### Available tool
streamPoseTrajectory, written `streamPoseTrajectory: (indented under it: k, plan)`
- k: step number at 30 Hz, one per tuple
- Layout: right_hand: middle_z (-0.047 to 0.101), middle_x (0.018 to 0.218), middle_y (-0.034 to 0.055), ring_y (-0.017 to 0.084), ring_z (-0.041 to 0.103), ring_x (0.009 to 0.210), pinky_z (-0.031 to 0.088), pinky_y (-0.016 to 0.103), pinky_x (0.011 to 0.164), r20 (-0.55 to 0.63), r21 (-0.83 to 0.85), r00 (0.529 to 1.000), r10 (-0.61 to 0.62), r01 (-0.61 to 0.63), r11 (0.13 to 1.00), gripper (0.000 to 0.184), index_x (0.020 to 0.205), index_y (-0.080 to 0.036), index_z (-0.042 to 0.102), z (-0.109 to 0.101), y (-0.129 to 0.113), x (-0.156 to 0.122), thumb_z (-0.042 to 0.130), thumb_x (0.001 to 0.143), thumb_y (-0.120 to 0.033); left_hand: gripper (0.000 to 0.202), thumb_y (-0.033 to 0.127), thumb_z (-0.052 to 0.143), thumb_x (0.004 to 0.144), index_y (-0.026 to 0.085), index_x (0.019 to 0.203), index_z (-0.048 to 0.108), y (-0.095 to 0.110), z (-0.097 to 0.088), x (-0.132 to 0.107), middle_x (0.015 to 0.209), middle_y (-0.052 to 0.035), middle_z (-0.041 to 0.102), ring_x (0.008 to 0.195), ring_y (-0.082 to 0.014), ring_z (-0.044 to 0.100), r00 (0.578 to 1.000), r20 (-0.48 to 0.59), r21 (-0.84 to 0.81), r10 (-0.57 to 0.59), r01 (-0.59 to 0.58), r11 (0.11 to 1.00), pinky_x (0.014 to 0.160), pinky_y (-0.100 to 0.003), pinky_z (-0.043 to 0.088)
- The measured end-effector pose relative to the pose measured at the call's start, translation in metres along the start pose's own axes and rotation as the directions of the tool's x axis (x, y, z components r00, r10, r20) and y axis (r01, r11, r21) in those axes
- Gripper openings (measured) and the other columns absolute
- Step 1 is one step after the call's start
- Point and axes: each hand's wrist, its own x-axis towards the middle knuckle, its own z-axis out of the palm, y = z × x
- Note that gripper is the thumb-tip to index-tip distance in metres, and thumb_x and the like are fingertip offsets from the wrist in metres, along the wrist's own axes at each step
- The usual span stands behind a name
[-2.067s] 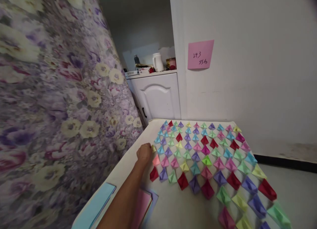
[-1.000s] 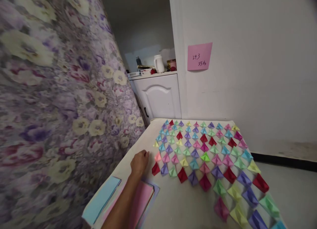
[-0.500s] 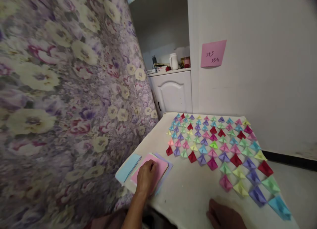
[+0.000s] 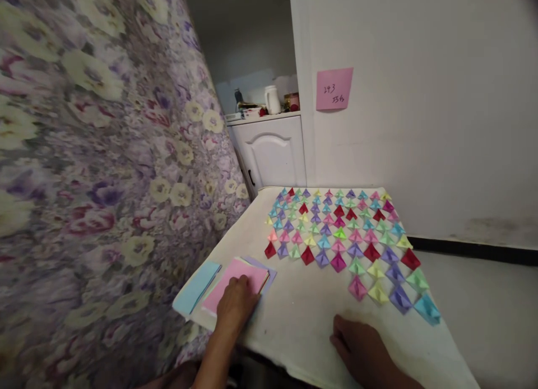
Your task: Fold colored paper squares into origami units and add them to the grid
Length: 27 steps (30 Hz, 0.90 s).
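Observation:
My left hand [image 4: 236,300] rests on a stack of square paper at the table's left side, its fingers curled closed against the pink sheet of paper [image 4: 245,270] on top. The fingertips are partly hidden from me. Purple paper [image 4: 271,277] sticks out from under the stack's right edge. On the bare tabletop near the front, my right hand [image 4: 357,344] lies loosely closed, with nothing visible in it. Beyond it stand rows of small folded paper pieces [image 4: 338,260] in red, purple, green, pink, yellow and blue.
A pile of light blue paper [image 4: 196,287] lies left of the stack, by the table's [image 4: 302,316] left edge. A floral curtain [image 4: 105,181] hangs close on the left. Behind are a white cabinet [image 4: 269,153], a white jug [image 4: 272,100] and a pink note [image 4: 335,89] on the wall.
The view has shifted, so the scene sits further left. My right hand has come further into view over the table. My left hand is still on the pink paper.

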Motion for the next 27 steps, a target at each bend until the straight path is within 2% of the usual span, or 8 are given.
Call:
streamPoseTrajectory:
  k: [8,14,27]
  plan:
    - [0.067,0.075,0.0,0.017,0.06,0.069,0.027,0.025,0.058,-0.001,-0.01,1.0,-0.014,0.014,1.0,0.008,0.077,-0.021,0.054,-0.011,-0.005,-0.004,0.048,0.081,-0.022,0.028,0.037,0.052,0.072,0.019,0.093,0.056,-0.005,0.001,0.005,0.1,-0.0104,0.058,0.091,-0.0242,0.058,0.999,0.019,0.023,0.027,-0.028,0.999,0.065,-0.028,0.04]
    - [0.067,0.078,0.0004,0.017,0.06,0.071,0.028,0.025,0.059,-0.012,-0.02,0.999,-0.035,0.034,0.999,0.006,0.079,-0.021,0.054,-0.009,-0.002,-0.004,0.048,0.08,-0.023,0.028,0.039,0.05,0.073,0.017,0.09,0.057,-0.005,-0.002,0.006,0.1,-0.0109,0.06,0.086,-0.0228,0.059,0.999,0.019,0.022,0.037,-0.037,0.999,0.065,-0.028,0.039]
    - [0.066,0.076,0.0014,0.019,0.06,0.071,0.027,0.026,0.058,-0.014,0.0,0.998,-0.064,0.064,0.998,0.009,0.076,-0.021,0.052,-0.005,0.0,-0.009,0.045,0.082,-0.02,0.014,0.027,0.051,0.075,0.019,0.081,0.061,-0.008,0.002,-0.009,0.09,-0.0068,0.065,0.08,-0.0181,0.06,0.998,-0.053,0.001,0.039,-0.039,0.999,0.061,-0.025,0.037]
